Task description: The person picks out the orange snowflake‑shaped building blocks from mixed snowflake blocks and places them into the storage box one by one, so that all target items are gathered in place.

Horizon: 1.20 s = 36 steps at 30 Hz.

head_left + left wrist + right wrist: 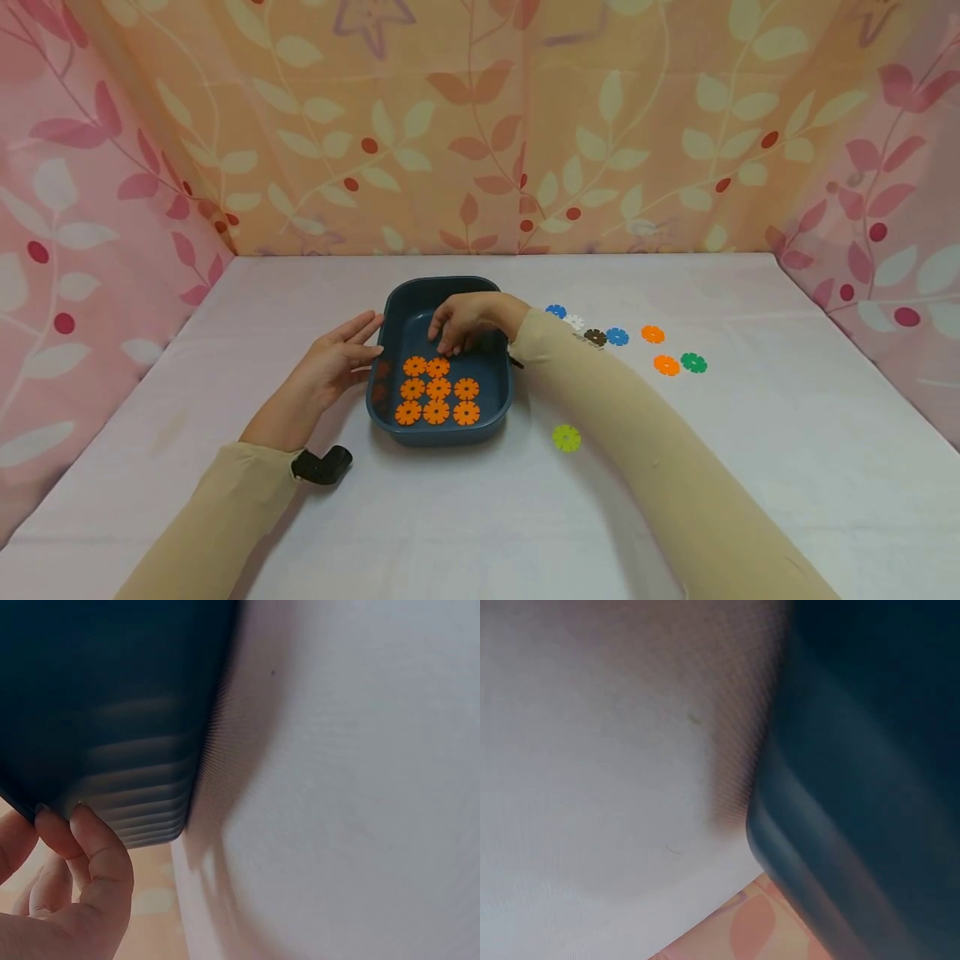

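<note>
A dark blue oblong tray point(447, 435) stands on the white-covered table. Several orange notched discs point(438, 388) lie flat in rows on its floor, toward the near end. At the tray's left side, my left hand point(335, 360) holds the rim, and the left wrist view has its fingertips point(94, 825) against the outer wall. My right hand point(468, 321) reaches over the right rim into the tray, fingers loosely bent downward just beyond the discs. Nothing shows between its visible fingers; its underside is hidden. Only the tray's outer wall point(870, 787) and the cloth appear in the right wrist view.
Right of the tray lie more notched discs: two blue, a white point(574, 322), a dark brown point(595, 337), two orange and a green point(693, 362). A yellow-green disc point(566, 438) lies nearer, beside the right sleeve point(637, 433). Patterned curtains point(487, 125) surround the table.
</note>
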Tool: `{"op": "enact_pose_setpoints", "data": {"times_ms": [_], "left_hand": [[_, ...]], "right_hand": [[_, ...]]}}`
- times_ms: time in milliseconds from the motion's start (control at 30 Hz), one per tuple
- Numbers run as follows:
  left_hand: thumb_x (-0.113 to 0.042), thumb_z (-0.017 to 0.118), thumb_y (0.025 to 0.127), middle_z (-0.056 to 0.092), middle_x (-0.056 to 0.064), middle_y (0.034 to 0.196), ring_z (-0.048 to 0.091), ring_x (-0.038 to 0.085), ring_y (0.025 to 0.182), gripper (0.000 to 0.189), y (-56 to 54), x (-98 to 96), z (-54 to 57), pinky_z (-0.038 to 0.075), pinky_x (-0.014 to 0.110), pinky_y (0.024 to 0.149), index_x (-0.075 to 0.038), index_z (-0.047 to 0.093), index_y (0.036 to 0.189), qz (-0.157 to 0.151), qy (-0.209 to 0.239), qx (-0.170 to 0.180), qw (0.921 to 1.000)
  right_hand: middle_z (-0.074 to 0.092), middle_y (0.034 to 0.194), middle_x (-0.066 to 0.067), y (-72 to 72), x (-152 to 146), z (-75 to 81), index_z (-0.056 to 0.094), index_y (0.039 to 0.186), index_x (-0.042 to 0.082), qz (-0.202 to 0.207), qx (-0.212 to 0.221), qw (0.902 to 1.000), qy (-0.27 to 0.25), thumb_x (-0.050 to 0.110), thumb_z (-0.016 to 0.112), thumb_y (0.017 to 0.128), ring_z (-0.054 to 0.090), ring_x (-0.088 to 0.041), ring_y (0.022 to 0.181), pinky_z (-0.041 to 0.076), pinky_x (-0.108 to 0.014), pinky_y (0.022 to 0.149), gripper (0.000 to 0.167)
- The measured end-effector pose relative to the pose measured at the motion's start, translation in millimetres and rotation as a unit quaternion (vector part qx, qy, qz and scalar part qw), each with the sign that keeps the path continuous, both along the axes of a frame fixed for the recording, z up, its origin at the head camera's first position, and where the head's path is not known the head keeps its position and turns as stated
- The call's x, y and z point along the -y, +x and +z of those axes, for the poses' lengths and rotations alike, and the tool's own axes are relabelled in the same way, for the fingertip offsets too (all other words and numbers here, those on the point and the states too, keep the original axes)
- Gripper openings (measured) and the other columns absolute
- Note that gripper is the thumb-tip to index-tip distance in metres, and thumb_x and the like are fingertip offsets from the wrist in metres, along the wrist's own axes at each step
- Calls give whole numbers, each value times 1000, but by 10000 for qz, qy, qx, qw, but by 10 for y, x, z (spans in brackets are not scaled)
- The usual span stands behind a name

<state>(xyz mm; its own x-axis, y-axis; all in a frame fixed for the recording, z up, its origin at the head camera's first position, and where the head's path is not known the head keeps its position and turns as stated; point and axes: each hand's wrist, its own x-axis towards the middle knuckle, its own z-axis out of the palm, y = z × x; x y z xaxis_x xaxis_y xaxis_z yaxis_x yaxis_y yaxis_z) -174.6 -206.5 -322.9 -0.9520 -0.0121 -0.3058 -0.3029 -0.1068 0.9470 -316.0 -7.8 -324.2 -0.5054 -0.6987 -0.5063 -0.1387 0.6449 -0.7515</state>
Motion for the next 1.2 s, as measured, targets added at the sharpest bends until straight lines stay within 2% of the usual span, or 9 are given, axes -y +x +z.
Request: {"op": "enact_pose_setpoints", "data": {"times_ms": [300, 433, 633, 967, 1200], "left_hand": [[4, 50, 96, 23, 2, 158, 59, 12, 85, 69, 2, -13, 7, 36, 38, 95, -12, 20, 156, -17, 78, -16, 10000], [4, 50, 96, 24, 2, 158, 59, 12, 87, 69, 2, -15, 8, 35, 39, 98, -13, 20, 156, 46, 101, 13, 9999], [4, 50, 96, 24, 1, 158, 60, 11, 86, 69, 0, -27, 12, 38, 37, 95, -13, 20, 156, 54, 62, 0, 10000], [4, 51, 96, 26, 1, 157, 60, 11, 83, 69, 6, -28, 16, 42, 32, 88, -13, 21, 156, 91, 16, -7, 10000], [4, 51, 96, 26, 1, 157, 60, 11, 83, 68, 6, -23, 13, 42, 31, 85, -13, 22, 156, 61, -7, -22, 10000]], "right_hand": [[68, 85, -10, 39, -23, 30, 63, 111, 2, -500, -137, 9968, -611, 5, 71, 88, 59, -19, 72, 49, -31, 67, 25], [68, 89, -11, 63, -58, 98, 60, 119, -2, -614, -118, 9932, -977, 5, 70, 89, 60, -20, 75, 52, -36, 75, 33], [68, 91, -11, 108, -171, 231, 54, 126, -8, -722, -83, 9885, -1328, 3, 66, 91, 62, -25, 82, 49, -44, 87, 39], [71, 93, -10, 248, -367, 446, 54, 127, -7, -530, -339, 9888, -1351, 5, 66, 92, 63, -23, 85, 46, -48, 91, 39], [71, 92, -8, 316, -559, 564, 55, 127, -4, -674, -437, 9872, -1377, 6, 66, 92, 63, -22, 86, 50, -38, 84, 38]]}}
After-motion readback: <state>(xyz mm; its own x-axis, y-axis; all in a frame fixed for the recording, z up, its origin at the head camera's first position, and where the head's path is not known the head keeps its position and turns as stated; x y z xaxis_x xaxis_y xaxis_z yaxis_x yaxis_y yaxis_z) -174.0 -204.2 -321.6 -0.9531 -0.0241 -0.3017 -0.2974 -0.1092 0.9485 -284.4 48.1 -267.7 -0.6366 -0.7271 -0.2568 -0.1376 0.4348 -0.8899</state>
